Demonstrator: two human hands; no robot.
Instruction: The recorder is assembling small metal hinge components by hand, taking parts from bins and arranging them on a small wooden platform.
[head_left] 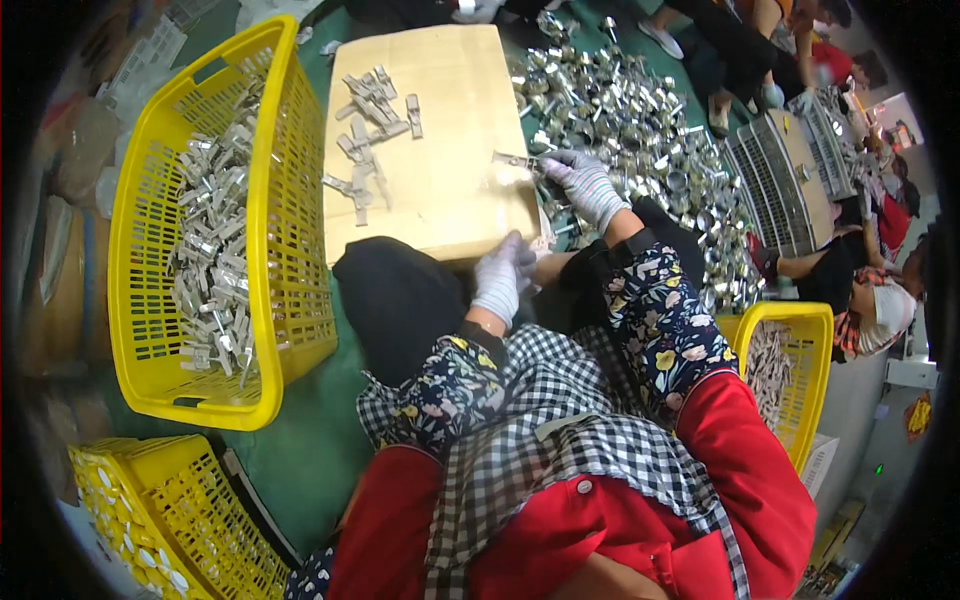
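Both of my hands wear pale striped gloves. My right hand [590, 185], above the right edge of the cardboard-coloured board [450, 110], pinches a small flat shiny metal piece [514, 160] that points left over the board. My left hand [502, 277] is lower, by the board's near edge, its fingers curled in; what they hold, if anything, is hidden. Several flat grey metal pieces [372, 100] lie in a loose cluster on the board's left part. Beyond my right hand, a large heap of shiny round metal parts [625, 110] covers the green floor.
A tall yellow basket [268, 220] of similar flat metal pieces stands left of the board. Another yellow crate [215, 520] with yellow and white parts is at lower left. A yellow basket [822, 350] stands at right. Other people work near grey crates [770, 180] at far right.
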